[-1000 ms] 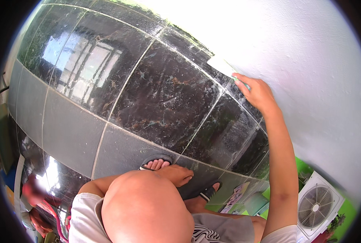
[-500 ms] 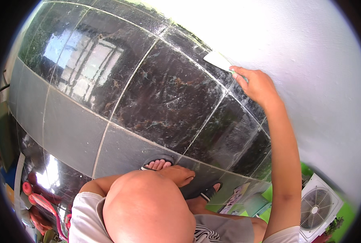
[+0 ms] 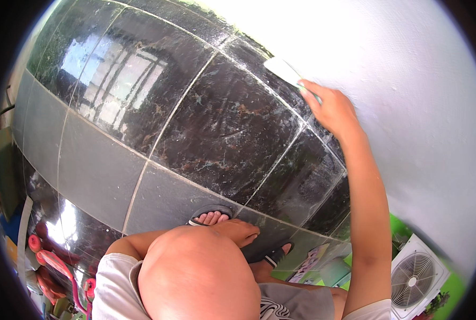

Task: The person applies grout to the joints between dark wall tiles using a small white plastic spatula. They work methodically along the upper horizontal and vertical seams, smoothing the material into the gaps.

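Observation:
A putty knife (image 3: 282, 69) with a broad pale blade and a greenish handle is in my right hand (image 3: 331, 106), which is closed round the handle. Its blade lies along the seam where the white wall (image 3: 408, 106) meets the dark marbled tiles (image 3: 227, 122). Whitish dust and smears mark the tiles and joints around it. Low in front of me, my left hand (image 3: 240, 232) rests beside my sandalled foot (image 3: 211, 216), fingers curled in, with nothing visible in them. Its palm side is hidden.
A strip of grey tiles (image 3: 102, 165) runs along the near side of the dark ones. A white fan unit (image 3: 413, 281) stands at the lower right, near a teal container (image 3: 335, 273). Red-pink tubular objects (image 3: 54, 261) lie at the lower left.
My right hand has slid the putty knife a little farther away and to the left along the wall's edge. The view has shifted slightly; my left hand stays by the foot.

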`<action>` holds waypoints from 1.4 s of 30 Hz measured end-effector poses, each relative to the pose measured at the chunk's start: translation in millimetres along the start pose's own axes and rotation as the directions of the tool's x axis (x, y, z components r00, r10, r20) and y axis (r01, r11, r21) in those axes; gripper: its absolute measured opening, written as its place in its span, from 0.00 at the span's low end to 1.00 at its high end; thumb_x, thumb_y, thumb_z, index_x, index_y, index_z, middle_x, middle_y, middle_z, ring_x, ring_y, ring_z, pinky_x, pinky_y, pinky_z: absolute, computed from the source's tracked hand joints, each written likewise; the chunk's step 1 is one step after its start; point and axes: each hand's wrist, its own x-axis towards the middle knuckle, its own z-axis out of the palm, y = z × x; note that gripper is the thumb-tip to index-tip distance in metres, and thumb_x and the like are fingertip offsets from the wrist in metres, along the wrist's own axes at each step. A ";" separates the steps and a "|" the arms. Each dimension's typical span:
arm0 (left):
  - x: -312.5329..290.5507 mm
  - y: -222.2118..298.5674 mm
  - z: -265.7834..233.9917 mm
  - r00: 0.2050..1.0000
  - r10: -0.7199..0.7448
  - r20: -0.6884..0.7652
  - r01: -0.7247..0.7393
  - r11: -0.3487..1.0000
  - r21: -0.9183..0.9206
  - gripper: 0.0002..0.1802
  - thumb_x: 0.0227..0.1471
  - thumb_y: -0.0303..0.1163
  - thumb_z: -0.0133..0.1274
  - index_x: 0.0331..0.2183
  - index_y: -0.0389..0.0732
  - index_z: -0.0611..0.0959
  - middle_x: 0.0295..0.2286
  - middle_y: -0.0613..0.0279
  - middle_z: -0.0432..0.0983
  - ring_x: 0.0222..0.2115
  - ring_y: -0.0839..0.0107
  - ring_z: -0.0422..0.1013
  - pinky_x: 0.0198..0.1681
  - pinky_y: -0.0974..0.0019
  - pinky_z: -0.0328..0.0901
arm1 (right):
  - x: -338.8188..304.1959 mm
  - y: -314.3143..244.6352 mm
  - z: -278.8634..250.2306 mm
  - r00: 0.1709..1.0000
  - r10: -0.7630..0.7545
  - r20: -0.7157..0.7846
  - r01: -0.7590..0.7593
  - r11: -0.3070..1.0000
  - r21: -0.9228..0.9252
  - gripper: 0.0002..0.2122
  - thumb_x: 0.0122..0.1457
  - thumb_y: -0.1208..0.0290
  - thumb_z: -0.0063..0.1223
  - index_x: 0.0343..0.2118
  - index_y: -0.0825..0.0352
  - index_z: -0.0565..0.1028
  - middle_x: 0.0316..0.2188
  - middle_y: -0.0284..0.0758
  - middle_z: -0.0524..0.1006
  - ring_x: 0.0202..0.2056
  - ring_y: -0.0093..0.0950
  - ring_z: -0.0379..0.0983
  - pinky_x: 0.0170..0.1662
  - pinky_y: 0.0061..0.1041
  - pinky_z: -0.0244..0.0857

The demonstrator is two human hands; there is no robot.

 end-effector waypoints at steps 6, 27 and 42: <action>-2.4 2.8 -4.7 0.999 0.041 -0.021 -0.041 0.999 -0.003 0.14 0.64 0.37 0.49 0.46 0.42 0.82 0.38 0.47 0.82 0.40 0.44 0.78 0.47 0.46 0.70 | 23.2 -3.9 1.7 0.993 -0.120 -0.005 0.120 0.993 0.001 0.17 0.70 0.51 0.49 0.57 0.45 0.80 0.44 0.39 0.85 0.44 0.43 0.82 0.50 0.40 0.73; -0.6 1.5 -1.8 0.999 0.025 -0.020 -0.026 0.999 -0.042 0.14 0.64 0.36 0.50 0.48 0.43 0.82 0.40 0.49 0.83 0.40 0.46 0.79 0.47 0.48 0.71 | -75.5 75.4 0.3 0.994 0.113 0.009 -0.112 0.993 -0.047 0.14 0.68 0.55 0.53 0.52 0.48 0.83 0.40 0.41 0.85 0.41 0.46 0.80 0.46 0.43 0.72; 6.0 8.6 -4.4 0.998 0.058 -0.009 -0.058 0.998 0.004 0.13 0.63 0.34 0.52 0.46 0.41 0.82 0.40 0.51 0.83 0.41 0.48 0.79 0.46 0.49 0.72 | -60.5 14.4 50.2 0.968 0.251 -0.025 -0.238 0.940 0.244 0.18 0.72 0.54 0.45 0.59 0.49 0.78 0.37 0.42 0.85 0.36 0.43 0.82 0.42 0.42 0.75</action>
